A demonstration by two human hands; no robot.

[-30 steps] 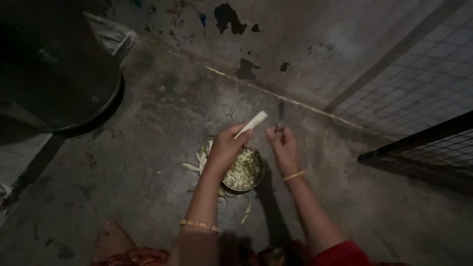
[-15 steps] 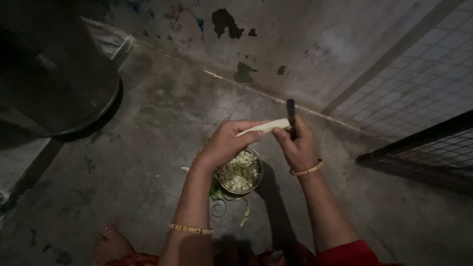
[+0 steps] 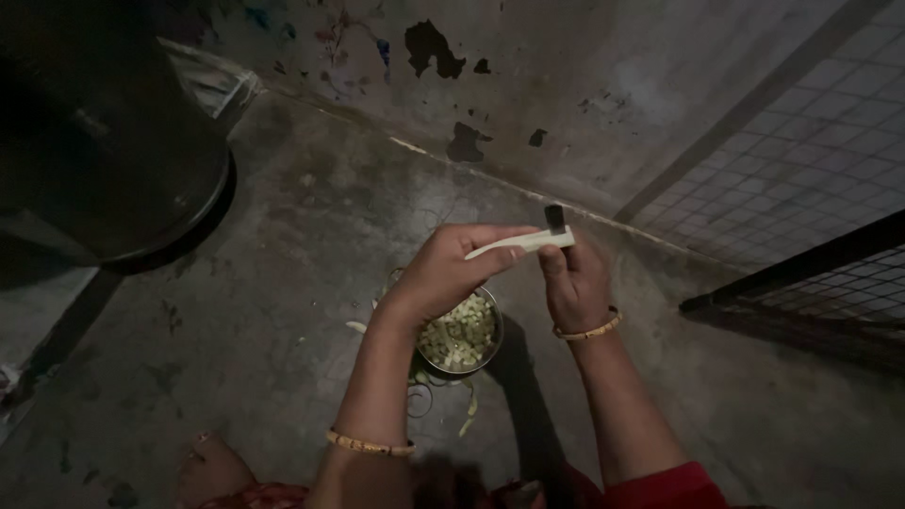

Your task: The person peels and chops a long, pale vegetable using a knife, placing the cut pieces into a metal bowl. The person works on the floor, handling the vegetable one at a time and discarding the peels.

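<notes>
Gripping pale stalk [image 3: 517, 246], left hand [image 3: 443, 278] closed around it; right hand [image 3: 573, 283] clenched on dark knife [image 3: 554, 219] above bowl [image 3: 459, 332]; dim light, blade near fingers, slip likely cuts.

dark drum [image 3: 104, 141] far left; wire mesh panel [image 3: 811, 160] right.

Both forearms rise from the bottom edge toward mid-frame. The left hand [image 3: 443, 273] is curled in a pinch. The right hand [image 3: 573, 281] is closed, knuckles up, a bangle on each wrist.
</notes>
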